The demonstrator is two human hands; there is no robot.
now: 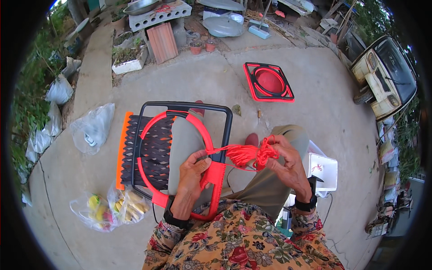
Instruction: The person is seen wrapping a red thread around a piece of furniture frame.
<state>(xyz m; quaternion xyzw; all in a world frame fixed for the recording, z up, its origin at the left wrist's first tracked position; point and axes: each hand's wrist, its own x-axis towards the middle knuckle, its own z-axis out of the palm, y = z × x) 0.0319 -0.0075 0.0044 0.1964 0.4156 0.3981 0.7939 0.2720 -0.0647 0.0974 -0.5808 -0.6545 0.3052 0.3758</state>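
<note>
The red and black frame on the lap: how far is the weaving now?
Done: a black and orange woven panel fills the left part of the frame. In hand: the left hand grips the frame's red edge, and the right hand holds a bundle of red cord. Left: the frame's right part is unwoven.

Frame (180, 148) on lap; bags (112, 207) left; second frame (268, 82) ahead
</note>
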